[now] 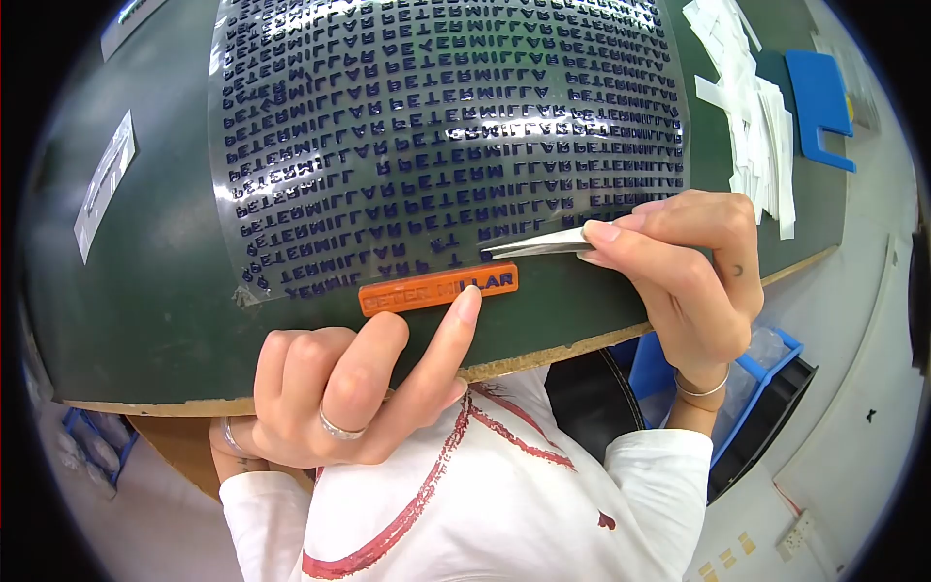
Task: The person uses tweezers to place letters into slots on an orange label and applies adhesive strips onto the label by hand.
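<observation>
A small orange bar (407, 295) lies near the table's front edge, lettered "PETER MILLAR". Its last letters are dark blue, while those at its left end are plain orange. My left hand (354, 388) has its index fingertip pressed on the bar, hiding part of it. The other fingers are bent, with the middle finger at the bar's lower edge. Metal tweezers (543, 242) are pinched between the thumb and fingers of my right hand (689, 262). Their tips are at a dark blue letter on the clear sheet (221, 165), just above the bar. Rows of raised letters cover this sheet, with some gaps.
The dark green table (155, 320) has a worn front edge. White paper strips (752, 126) are piled at the right, beside a blue plastic piece (819, 107). A small clear strip (105, 189) lies at the left. Below the table's right side is a blue bin (761, 373).
</observation>
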Action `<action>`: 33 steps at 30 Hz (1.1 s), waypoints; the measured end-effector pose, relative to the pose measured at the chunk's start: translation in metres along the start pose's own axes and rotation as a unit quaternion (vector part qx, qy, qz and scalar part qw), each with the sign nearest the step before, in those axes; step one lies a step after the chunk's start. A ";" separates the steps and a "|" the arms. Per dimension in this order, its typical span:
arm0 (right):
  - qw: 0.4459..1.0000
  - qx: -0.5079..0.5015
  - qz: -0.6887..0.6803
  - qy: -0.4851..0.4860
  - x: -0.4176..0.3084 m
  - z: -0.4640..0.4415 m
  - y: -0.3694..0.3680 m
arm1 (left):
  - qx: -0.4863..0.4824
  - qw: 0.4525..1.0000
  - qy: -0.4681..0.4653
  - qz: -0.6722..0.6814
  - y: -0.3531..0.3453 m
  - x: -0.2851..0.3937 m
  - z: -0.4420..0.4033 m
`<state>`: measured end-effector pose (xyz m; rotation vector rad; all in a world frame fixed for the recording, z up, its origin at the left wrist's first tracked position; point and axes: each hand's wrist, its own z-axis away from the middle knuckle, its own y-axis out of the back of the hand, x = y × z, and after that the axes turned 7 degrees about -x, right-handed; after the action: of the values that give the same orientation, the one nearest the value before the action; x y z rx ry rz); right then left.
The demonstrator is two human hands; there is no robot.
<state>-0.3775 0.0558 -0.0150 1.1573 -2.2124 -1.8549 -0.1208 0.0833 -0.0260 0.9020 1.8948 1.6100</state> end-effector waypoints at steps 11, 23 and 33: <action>1.000 -0.014 -0.017 0.019 -0.002 -0.003 -0.009 | 0.035 0.999 0.003 -0.028 -0.007 -0.001 0.000; 0.994 -0.025 -0.072 -0.074 -0.014 -0.011 -0.004 | 0.033 0.999 0.002 -0.018 -0.007 -0.001 0.001; 0.988 -0.055 -0.114 -0.083 -0.021 -0.013 -0.008 | 0.028 0.993 -0.006 0.113 0.001 -0.012 0.011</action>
<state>-0.3525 0.0567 -0.0091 1.3302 -2.0999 -2.2074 -0.1047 0.0810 -0.0275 1.1829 1.8954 1.6802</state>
